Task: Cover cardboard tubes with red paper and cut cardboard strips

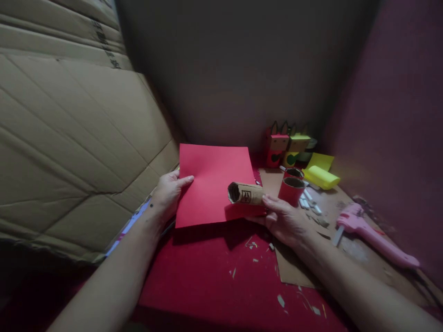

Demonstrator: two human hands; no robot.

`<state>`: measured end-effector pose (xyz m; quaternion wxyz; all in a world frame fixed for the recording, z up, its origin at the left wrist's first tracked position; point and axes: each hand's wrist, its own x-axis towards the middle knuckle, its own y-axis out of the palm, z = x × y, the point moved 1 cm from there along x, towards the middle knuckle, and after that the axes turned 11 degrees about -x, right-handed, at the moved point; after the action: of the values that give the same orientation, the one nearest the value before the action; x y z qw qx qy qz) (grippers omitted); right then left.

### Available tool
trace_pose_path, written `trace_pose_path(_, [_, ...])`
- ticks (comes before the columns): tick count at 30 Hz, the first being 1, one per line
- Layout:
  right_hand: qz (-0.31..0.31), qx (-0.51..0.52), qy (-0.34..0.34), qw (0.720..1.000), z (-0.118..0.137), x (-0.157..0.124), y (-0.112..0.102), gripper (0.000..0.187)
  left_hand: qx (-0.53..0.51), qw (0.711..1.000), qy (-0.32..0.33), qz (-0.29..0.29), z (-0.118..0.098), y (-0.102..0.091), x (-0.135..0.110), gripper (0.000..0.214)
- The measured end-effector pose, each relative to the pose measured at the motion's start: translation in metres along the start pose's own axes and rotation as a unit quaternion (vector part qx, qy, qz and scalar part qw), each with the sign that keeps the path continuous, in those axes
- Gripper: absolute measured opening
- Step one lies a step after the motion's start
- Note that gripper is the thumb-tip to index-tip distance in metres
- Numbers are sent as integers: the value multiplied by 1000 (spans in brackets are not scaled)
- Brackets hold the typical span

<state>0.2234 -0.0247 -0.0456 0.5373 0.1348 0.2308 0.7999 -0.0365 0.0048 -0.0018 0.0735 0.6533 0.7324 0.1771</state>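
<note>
A sheet of red paper (214, 170) is held up above the red table top, tilted toward me. My left hand (169, 191) pinches its left edge, thumb on top and fingers behind. In my right hand (282, 214) is a brown cardboard tube (251, 194) with dark printed marks, its hollow end facing left over the paper. The same hand's lower fingers reach under the paper's right corner; whether they grip it is hard to tell. Close beyond this hand stand two red-covered tubes (291, 191).
A pink glue gun (374, 235) lies at right near white glue stick pieces (311, 203) and rolled yellow paper (321, 173). Two eared paper figures (278, 150) stand at the back. Large cardboard (79, 147) rises at left. Paper scraps (254, 244) litter the red surface (207, 276).
</note>
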Motion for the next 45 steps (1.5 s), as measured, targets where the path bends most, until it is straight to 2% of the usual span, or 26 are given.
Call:
trace_pose_path(4, [4,8,-2,1000,1,0,1,19,-34,992,46,-116,3,4,4,19])
trace_pose_path(6, [6,11,-4,1000,0,1,2,20,-47,987,54,-145,6,11,3,18])
trace_pose_path(8, [5,12,-8,1000,-2,2,2,18,-52,990,22,-133,12,20,-2,16])
trace_pose_path(13, [-10,-12,-9,1000,-6,5,2,20,-36,992,-114,-50,26,41,-21,9])
trace_pose_path(20, [-20,-5,-27,999,-5,7,9,21,-10,975,-220,15,25,48,-36,14])
trace_pose_path(22, [-17,-5,-31,999,-4,8,10,22,-8,978,-210,21,22,50,-40,17])
trace_pose_path(26, [-15,-4,-20,1000,-4,10,8,23,-8,992,-127,16,18,53,-47,23])
trace_pose_path(28, [-15,-1,-17,1000,-3,10,6,22,-11,994,-109,2,19,54,-48,25])
trace_pose_path(32, [-18,-2,-16,1000,-3,11,4,21,-25,991,-125,-41,26,53,-44,27])
trace_pose_path(36, [-33,2,-17,999,-4,12,3,21,-88,985,-121,-81,31,54,-40,22])
trace_pose_path(40, [-49,13,-21,999,-4,12,4,15,-131,981,-124,-71,36,56,-41,16])
trace_pose_path(45, [-57,7,-40,998,-5,13,2,15,-149,973,-169,-52,39,59,-45,15])
